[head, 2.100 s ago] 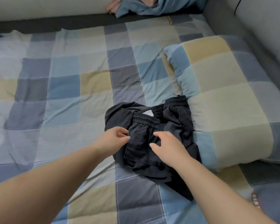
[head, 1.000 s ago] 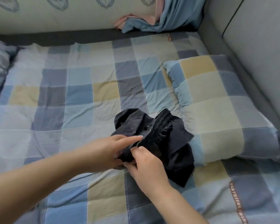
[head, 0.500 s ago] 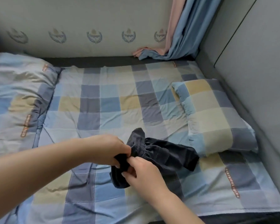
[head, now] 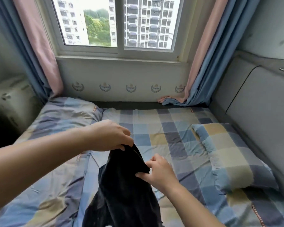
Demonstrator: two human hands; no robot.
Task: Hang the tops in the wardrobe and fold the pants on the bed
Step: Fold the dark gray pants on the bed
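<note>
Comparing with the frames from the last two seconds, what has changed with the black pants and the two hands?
The black pants lay bunched on the bed beside the pillow; both hands took hold of the waistband and lifted them, so they now hang. The left hand pinches the top edge higher up, the right hand pinches it lower. The head camera tilted up, bringing the window into view. Pillow and bedding stayed put.

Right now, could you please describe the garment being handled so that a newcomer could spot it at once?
Start at the window, then drop to the checked bed below it. Above the bed, the left hand and right hand pinch the black pants, the only plain dark cloth among pale checks.
</note>
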